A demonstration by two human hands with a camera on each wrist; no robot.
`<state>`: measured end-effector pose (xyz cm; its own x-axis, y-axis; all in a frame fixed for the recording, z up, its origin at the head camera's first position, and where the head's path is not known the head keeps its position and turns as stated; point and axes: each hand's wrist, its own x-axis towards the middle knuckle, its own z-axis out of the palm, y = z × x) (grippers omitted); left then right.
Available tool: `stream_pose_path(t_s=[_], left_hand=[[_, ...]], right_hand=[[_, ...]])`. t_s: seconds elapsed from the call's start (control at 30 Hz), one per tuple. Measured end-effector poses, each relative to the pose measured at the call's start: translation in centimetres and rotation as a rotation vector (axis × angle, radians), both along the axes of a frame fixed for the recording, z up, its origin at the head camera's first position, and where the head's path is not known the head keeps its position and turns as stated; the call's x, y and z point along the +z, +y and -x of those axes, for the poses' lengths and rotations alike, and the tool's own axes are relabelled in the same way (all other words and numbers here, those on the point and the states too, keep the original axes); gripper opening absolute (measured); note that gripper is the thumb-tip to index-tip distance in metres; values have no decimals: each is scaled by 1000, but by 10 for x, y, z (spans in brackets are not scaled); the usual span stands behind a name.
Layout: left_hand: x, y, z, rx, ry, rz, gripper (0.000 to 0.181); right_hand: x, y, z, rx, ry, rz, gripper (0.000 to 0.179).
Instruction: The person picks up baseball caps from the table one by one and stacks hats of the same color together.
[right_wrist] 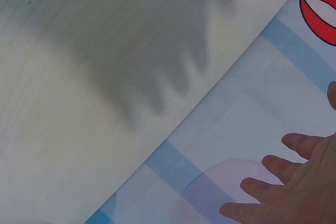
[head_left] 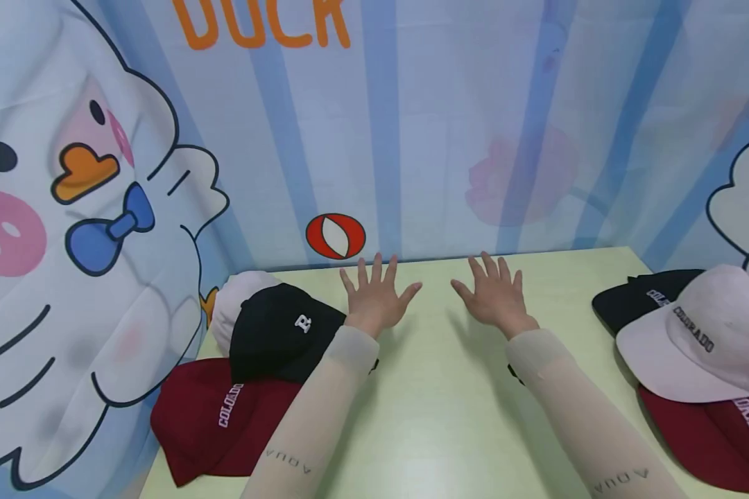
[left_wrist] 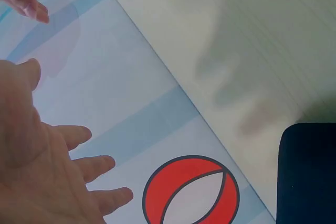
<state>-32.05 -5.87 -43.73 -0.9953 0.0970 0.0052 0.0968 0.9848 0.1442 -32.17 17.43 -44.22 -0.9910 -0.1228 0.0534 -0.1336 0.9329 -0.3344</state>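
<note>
evenly spread: left hand (head_left: 377, 298) and right hand (head_left: 493, 298) above the surface (head_left: 437, 388)

both hands are free, with fingers fanned out straight and thumbs pointing toward each other across a gap. backs up and palms down, they reach forward near the far edge of the surface, just apart from it; in each wrist view a soft finger shadow lies on the surface, separate from the hand that casts it.

the left hand is nearest to a black cap (head_left: 281, 333) marked with a white r. that cap lies partly over a maroon cap (head_left: 193, 409) with pale lettering, and a white cap (head_left: 240, 294) shows behind it. the left sleeve (head_left: 312, 423) crosses in front of these caps in the head view, so whether it touches them i cannot tell.

the right hand is well apart from the other group, at the right end of the surface: a pale cap (head_left: 718, 339) reading colorado, overlapping a dark cap (head_left: 636, 298) behind it and a dark red cap (head_left: 693, 430) in front. the right sleeve (head_left: 587, 416) runs up between that group and the middle.

beyond the far edge hangs a blue and white backdrop (head_left: 437, 138), with a printed red and white ball (head_left: 317, 235) just past the left fingertips.
</note>
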Motion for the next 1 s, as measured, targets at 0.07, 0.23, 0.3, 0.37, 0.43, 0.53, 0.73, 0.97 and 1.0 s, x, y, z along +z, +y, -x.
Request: stream_pose_path(t_s=[0.07, 0.23, 0.3, 0.37, 0.43, 0.53, 0.73, 0.97, 1.0], left_hand=[[1, -6, -3, 18, 15, -7, 87], [1, -19, -21, 54, 62, -24, 85], [1, -23, -31, 57, 62, -30, 85], [0, -27, -42, 59, 54, -34, 85], [-1, -33, -52, 64, 49, -43, 84], [1, -46, -69, 79, 64, -85, 84], [13, -85, -98, 126, 154, -191, 85], [26, -151, -118, 261, 252, -372, 85], [26, -159, -119, 287, 255, -408, 85]], right_hand=[[0, -6, 1, 8, 12, 24, 79], [-3, -17, -8, 40, 8, 172, 77], [-5, -21, -15, 58, -17, 272, 77], [-9, -26, -22, 74, -56, 378, 77], [-12, -33, -29, 86, -116, 488, 77], [-17, -51, -39, 96, -227, 650, 73], [-28, -97, -62, 88, -458, 1045, 62], [-34, -146, -82, 138, -658, 1284, 65], [-34, -150, -83, 127, -670, 1293, 66]])
